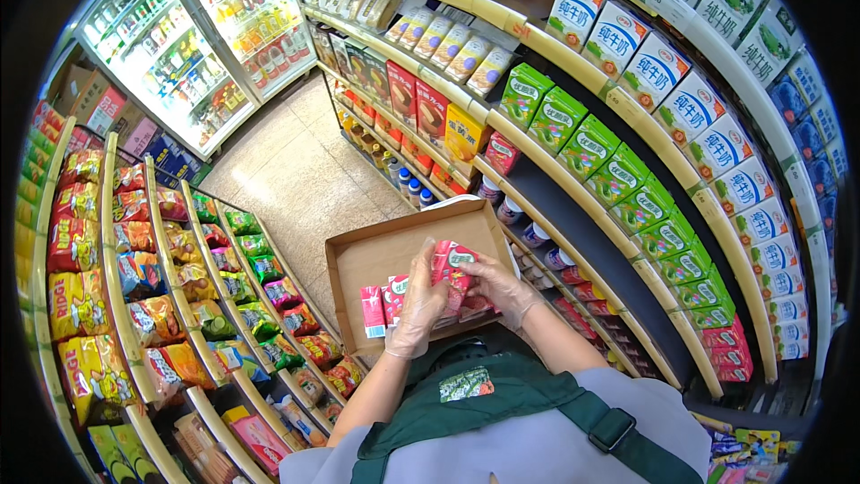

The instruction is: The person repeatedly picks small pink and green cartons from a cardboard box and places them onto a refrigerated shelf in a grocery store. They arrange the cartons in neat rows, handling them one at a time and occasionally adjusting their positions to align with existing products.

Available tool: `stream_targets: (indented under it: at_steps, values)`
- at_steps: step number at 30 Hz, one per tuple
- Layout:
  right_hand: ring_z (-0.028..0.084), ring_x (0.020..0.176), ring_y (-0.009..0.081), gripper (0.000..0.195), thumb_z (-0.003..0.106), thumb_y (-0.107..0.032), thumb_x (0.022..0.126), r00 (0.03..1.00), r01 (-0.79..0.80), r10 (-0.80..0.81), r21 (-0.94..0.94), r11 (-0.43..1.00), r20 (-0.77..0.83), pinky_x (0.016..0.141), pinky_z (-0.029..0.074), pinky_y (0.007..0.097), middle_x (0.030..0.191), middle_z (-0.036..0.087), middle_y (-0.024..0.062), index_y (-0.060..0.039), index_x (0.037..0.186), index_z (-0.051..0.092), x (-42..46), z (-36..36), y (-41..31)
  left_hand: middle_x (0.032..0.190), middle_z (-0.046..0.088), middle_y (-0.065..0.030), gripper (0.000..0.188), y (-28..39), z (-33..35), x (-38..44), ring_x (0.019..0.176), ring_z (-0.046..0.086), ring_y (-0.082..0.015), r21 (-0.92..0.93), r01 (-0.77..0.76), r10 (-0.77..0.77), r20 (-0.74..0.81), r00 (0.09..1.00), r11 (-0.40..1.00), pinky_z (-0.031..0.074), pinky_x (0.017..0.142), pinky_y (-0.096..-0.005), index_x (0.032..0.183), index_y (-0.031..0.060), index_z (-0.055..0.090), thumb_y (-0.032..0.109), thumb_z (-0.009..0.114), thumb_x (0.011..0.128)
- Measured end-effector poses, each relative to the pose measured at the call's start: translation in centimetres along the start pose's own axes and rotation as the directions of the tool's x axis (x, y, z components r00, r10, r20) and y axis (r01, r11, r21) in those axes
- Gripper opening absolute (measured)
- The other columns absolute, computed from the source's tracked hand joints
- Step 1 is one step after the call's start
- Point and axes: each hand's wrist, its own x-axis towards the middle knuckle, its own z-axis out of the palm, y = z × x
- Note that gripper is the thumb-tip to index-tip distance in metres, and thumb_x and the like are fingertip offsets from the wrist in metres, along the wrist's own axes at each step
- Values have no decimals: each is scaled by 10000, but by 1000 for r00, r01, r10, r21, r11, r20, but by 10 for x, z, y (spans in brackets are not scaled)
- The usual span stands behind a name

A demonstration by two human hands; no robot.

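Both my hands wear clear plastic gloves. Between them is a pink drink carton (454,266), tilted, above a shallow cardboard tray (390,235). The fingers of my left hand (418,306) grip its left side, while my right hand (498,284) holds it from the right. Inside the tray, several more pink cartons (372,310) are grouped at the near side, some hidden by my hands. What supports the tray is mostly out of sight; a white edge (457,202) shows behind it. Beyond the tray, a single pink carton (501,153) stands on a dark shelf (571,212).
Right-hand shelves hold green drink cartons (617,178), white milk cartons (685,102) and pink cartons (725,353) at the near end. Snack bags (156,323) fill the left rack. Past the tiled floor (289,154) stands a glass-door drinks fridge (181,47), with cardboard boxes (94,97) beside it.
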Motion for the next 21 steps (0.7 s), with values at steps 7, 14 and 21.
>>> stream_targets:
  at_steps: [7, 14, 21]
  values:
    - [629, 868, 92, 482, 726, -224, 867, 927, 274, -314, -197, 941, -207, 677, 511, 227, 1089, 646, 47, -49, 1273, 534, -25, -44, -44, 1387, 497, -198, 657, 37, 56, 55, 1312, 475, -316, -194, 50, -1, 248, 969, 980, 413, 1067, -368, 1427, 40, 428, -146, 507, 801]
    - [553, 1221, 255, 500, 643, 76, 845, 261, 531, -899, -726, 438, -351, 1030, 440, 355, 1334, 560, 163, -39, 1311, 505, 5, -81, -35, 1219, 537, -164, 670, 35, 126, 108, 1169, 530, -285, 65, -281, 275, 96, 957, 957, 419, 1031, -359, 1359, 121, 568, -195, 466, 778]
    - [586, 1157, 246, 539, 597, 88, 848, 273, 496, -884, -732, 467, -379, 996, 457, 360, 1294, 593, 147, -49, 1361, 507, 25, -142, -23, 1360, 514, -168, 663, 0, 167, 113, 1283, 487, -277, -213, -77, 123, 215, 969, 974, 380, 1069, -319, 1369, 52, 546, -211, 442, 769]
